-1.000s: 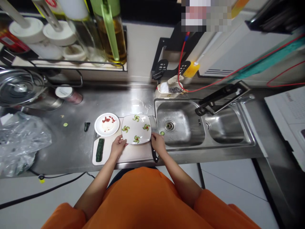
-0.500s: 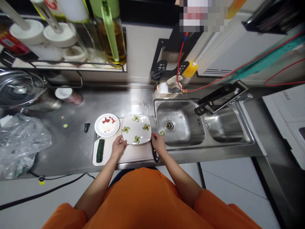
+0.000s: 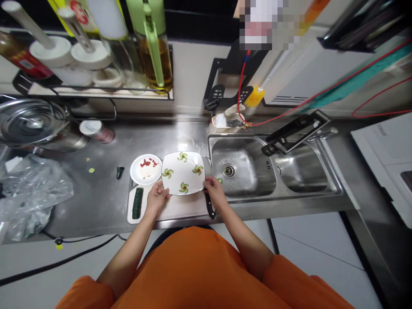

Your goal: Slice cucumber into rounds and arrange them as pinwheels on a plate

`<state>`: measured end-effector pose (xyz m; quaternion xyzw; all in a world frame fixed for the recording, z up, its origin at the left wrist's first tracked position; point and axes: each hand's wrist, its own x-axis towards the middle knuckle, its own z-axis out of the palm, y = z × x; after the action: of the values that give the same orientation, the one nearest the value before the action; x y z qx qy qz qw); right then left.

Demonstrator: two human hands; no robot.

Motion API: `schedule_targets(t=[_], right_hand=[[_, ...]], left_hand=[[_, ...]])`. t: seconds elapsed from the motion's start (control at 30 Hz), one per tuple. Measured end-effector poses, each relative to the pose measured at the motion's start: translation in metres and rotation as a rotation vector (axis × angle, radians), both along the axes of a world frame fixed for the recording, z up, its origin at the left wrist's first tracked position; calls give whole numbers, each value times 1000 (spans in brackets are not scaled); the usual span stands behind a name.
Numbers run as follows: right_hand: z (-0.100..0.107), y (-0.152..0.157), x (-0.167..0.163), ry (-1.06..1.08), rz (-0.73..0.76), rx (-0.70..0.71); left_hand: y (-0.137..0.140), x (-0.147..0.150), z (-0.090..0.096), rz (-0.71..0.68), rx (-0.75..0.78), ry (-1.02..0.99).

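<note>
Both hands hold a white square plate over the cutting board. My left hand grips its near left corner, and my right hand its near right corner. Several pinwheels of green cucumber slices with red centres lie on the plate, one near the middle of each side. A black-handled knife lies by my right hand, its blade partly hidden under the plate. To the left, a length of cucumber rests on the board. Behind it, a round white plate carries small red pieces.
A double sink lies to the right with a black tap. Clear plastic bags, a lidded pot and a can stand left. Seasoning jars and an oil bottle sit on a rack above.
The square plate appears slightly larger and more tilted, lifted a little by both hands. My view has shifted slightly; the cucumber, knife and round plate stay in place on the counter.
</note>
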<state>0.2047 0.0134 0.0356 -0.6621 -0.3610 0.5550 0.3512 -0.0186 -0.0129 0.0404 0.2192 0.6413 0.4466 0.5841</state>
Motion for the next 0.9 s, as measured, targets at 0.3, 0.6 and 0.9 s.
schedule_targets(t=[0.3, 0.6, 0.9], right_hand=[[-2, 9, -20, 580, -28, -93], [2, 7, -18, 659, -82, -125], [20, 8, 11, 657, -95, -132]], left_hand=[[-6, -3, 11, 10, -14, -30], [-13, -6, 20, -23, -14, -69], [-15, -20, 30, -80, -43, -154]])
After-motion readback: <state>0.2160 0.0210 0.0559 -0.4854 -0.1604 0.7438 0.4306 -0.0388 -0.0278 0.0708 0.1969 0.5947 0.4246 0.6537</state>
